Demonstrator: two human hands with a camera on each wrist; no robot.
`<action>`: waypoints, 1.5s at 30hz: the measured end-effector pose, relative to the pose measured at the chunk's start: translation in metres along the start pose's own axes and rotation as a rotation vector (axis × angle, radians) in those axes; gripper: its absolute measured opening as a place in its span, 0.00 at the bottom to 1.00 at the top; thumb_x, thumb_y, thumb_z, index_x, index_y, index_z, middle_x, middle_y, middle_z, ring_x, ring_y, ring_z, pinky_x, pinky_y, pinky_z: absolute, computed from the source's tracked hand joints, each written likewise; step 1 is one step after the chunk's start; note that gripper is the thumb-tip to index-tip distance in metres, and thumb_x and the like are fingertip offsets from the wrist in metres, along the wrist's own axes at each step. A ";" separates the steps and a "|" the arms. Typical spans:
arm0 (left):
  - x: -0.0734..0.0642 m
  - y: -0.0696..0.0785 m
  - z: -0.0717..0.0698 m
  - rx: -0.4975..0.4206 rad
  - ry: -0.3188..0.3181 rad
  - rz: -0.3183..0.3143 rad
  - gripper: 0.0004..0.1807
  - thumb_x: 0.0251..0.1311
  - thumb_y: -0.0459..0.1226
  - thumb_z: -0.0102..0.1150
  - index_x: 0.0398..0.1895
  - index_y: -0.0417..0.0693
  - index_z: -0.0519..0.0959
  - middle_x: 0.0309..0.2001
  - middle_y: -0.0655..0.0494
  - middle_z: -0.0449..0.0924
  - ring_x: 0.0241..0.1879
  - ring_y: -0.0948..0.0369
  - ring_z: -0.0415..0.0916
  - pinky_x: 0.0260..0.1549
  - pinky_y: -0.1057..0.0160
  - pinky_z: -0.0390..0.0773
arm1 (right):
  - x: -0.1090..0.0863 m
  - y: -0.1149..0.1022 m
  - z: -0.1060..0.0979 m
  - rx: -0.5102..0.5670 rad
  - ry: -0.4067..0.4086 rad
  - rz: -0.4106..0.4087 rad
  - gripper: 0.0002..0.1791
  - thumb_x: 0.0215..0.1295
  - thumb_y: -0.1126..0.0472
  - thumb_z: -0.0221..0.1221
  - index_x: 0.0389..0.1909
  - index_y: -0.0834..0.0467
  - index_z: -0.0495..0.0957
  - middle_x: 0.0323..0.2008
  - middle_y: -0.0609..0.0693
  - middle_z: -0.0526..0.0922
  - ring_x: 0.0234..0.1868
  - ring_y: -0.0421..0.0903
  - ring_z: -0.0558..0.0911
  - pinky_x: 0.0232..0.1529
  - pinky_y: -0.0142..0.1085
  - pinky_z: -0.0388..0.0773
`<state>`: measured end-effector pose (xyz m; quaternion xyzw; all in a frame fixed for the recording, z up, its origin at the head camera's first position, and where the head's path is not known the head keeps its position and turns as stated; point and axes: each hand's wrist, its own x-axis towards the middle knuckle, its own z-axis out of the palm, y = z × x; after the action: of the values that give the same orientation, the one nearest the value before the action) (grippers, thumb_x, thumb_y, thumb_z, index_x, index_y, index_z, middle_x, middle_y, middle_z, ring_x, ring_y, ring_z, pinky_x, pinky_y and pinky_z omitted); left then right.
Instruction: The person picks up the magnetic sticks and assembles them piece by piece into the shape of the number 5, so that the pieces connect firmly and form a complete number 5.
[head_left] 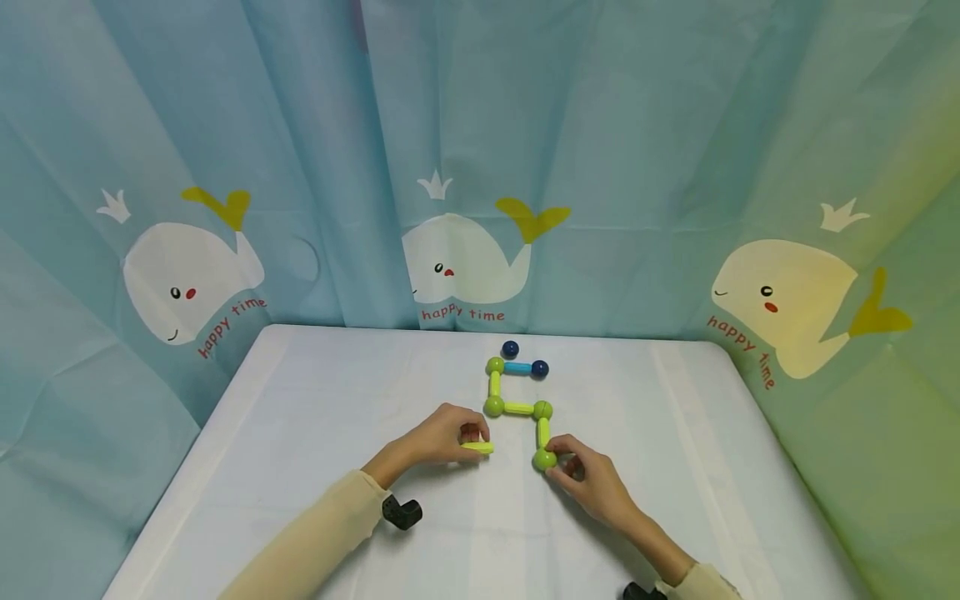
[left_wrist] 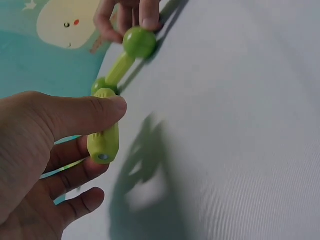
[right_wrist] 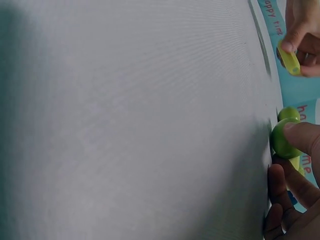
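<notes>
My left hand [head_left: 448,435] pinches a yellow-green rod [left_wrist: 103,145] between thumb and fingers, raised over the table; a small metallic disc shows in the rod's end. My right hand [head_left: 592,482] grips a green ball [head_left: 544,460] at the near end of a chain lying on the table. From that ball a yellow-green rod [head_left: 543,432] runs back to another green ball [head_left: 543,409]. The chain bends left along a second rod [head_left: 518,408], then away from me to a far green ball [head_left: 495,365]. There a blue rod [head_left: 517,367] joins it to a dark blue ball [head_left: 539,369].
One loose dark blue ball [head_left: 510,349] sits behind the blue rod, near the back edge of the white table [head_left: 337,383]. A light blue curtain [head_left: 637,167] with whale prints hangs behind and around the table. Black wrist devices [head_left: 402,512] show by both sleeves.
</notes>
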<state>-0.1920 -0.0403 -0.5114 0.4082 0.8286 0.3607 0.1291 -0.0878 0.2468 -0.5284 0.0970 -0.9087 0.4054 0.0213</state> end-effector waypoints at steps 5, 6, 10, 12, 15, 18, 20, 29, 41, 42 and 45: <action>0.015 0.008 0.013 -0.016 0.010 0.019 0.11 0.55 0.35 0.78 0.38 0.52 0.84 0.29 0.65 0.78 0.31 0.63 0.75 0.32 0.71 0.74 | -0.001 0.001 0.000 0.000 0.016 -0.025 0.21 0.59 0.70 0.72 0.52 0.52 0.80 0.45 0.49 0.87 0.30 0.37 0.78 0.34 0.32 0.77; 0.018 0.009 0.015 -0.017 0.011 0.020 0.11 0.55 0.35 0.78 0.38 0.52 0.84 0.28 0.66 0.78 0.30 0.64 0.75 0.32 0.71 0.74 | -0.001 0.001 0.000 0.001 0.021 -0.035 0.21 0.59 0.70 0.72 0.52 0.53 0.80 0.45 0.49 0.87 0.30 0.37 0.78 0.34 0.32 0.77; 0.026 0.014 0.024 -0.022 0.002 0.033 0.10 0.56 0.35 0.77 0.38 0.52 0.85 0.29 0.68 0.78 0.30 0.68 0.74 0.33 0.72 0.75 | -0.001 0.002 0.000 0.002 0.039 -0.077 0.21 0.58 0.71 0.72 0.51 0.55 0.80 0.44 0.50 0.87 0.30 0.36 0.78 0.33 0.32 0.77; 0.029 0.016 0.027 -0.024 -0.003 0.043 0.09 0.56 0.35 0.77 0.38 0.51 0.85 0.28 0.67 0.78 0.29 0.69 0.74 0.33 0.73 0.74 | -0.001 0.002 0.000 0.002 0.044 -0.091 0.21 0.58 0.71 0.72 0.51 0.56 0.80 0.44 0.50 0.87 0.29 0.36 0.78 0.33 0.32 0.77; 0.032 0.020 0.031 -0.003 -0.014 0.055 0.08 0.57 0.35 0.76 0.37 0.51 0.85 0.28 0.68 0.78 0.29 0.71 0.73 0.32 0.74 0.74 | -0.001 0.003 0.000 0.001 0.046 -0.099 0.21 0.58 0.71 0.72 0.51 0.56 0.80 0.44 0.50 0.87 0.29 0.35 0.78 0.33 0.33 0.78; 0.035 0.023 0.034 0.022 -0.030 0.053 0.07 0.58 0.36 0.76 0.37 0.51 0.86 0.28 0.68 0.78 0.28 0.72 0.73 0.31 0.75 0.73 | -0.001 0.003 0.000 0.002 0.044 -0.097 0.21 0.58 0.71 0.72 0.51 0.56 0.80 0.44 0.50 0.87 0.29 0.36 0.78 0.33 0.33 0.78; 0.036 0.024 0.035 0.023 -0.041 0.044 0.08 0.58 0.35 0.76 0.38 0.50 0.86 0.28 0.68 0.78 0.28 0.72 0.73 0.31 0.76 0.72 | -0.001 0.003 0.000 0.000 0.044 -0.098 0.21 0.58 0.71 0.72 0.51 0.56 0.80 0.44 0.50 0.87 0.29 0.36 0.78 0.33 0.33 0.78; 0.039 0.028 0.038 -0.001 -0.062 0.034 0.08 0.58 0.34 0.75 0.39 0.48 0.86 0.28 0.67 0.78 0.28 0.73 0.72 0.31 0.75 0.74 | -0.001 0.002 -0.001 -0.003 0.041 -0.097 0.21 0.59 0.71 0.72 0.51 0.56 0.80 0.44 0.50 0.87 0.29 0.36 0.78 0.33 0.33 0.79; 0.045 0.023 0.041 0.015 -0.063 0.065 0.08 0.58 0.34 0.75 0.39 0.49 0.86 0.28 0.68 0.79 0.28 0.73 0.72 0.31 0.75 0.74 | -0.001 0.001 -0.001 -0.008 0.037 -0.094 0.21 0.59 0.70 0.72 0.51 0.56 0.80 0.45 0.50 0.87 0.30 0.36 0.78 0.33 0.33 0.78; 0.045 0.023 0.041 0.019 -0.064 0.064 0.08 0.58 0.34 0.75 0.39 0.49 0.86 0.28 0.68 0.78 0.28 0.73 0.72 0.31 0.75 0.74 | -0.001 0.001 -0.001 -0.008 0.039 -0.098 0.21 0.58 0.70 0.72 0.51 0.56 0.80 0.44 0.50 0.87 0.29 0.36 0.78 0.33 0.33 0.78; 0.045 0.023 0.040 0.024 -0.069 0.055 0.08 0.59 0.35 0.75 0.39 0.49 0.86 0.29 0.69 0.78 0.28 0.73 0.72 0.31 0.75 0.73 | -0.002 0.002 -0.001 -0.006 0.043 -0.111 0.21 0.58 0.70 0.72 0.51 0.56 0.80 0.44 0.50 0.87 0.29 0.35 0.78 0.33 0.33 0.78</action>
<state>-0.1867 0.0234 -0.5204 0.4447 0.8163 0.3399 0.1425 -0.0867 0.2496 -0.5292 0.1383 -0.9024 0.4031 0.0636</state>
